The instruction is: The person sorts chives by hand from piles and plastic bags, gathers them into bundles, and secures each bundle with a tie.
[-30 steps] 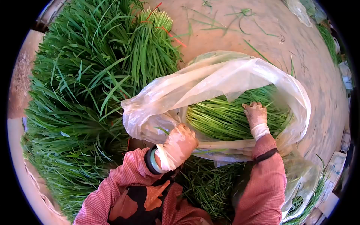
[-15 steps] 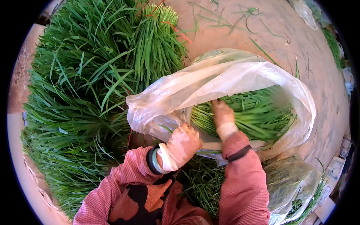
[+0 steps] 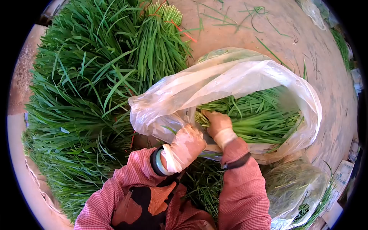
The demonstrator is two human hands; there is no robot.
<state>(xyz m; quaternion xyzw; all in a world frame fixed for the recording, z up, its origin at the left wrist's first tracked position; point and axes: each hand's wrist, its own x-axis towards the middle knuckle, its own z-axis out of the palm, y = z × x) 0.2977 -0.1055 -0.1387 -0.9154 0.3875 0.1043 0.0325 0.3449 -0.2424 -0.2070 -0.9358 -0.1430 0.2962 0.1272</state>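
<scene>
A clear plastic bag lies with its mouth wide open in front of me, and garlic chives are laid inside it. My left hand, in a thin pale glove, is closed on the bag's near rim. Inside the mouth, my right hand, also gloved, has its fingers curled over the pale stem ends at the left of the chives. Its fingertips are partly hidden among the stems.
A big heap of garlic chives fills the left side, with a bundle tied in red string at its top. A second plastic bag with greens sits at lower right. Loose leaves lie scattered on the floor.
My right hand has moved left and slightly toward me, from on top of the chives to their stem ends. My left hand has stayed on the bag rim.
</scene>
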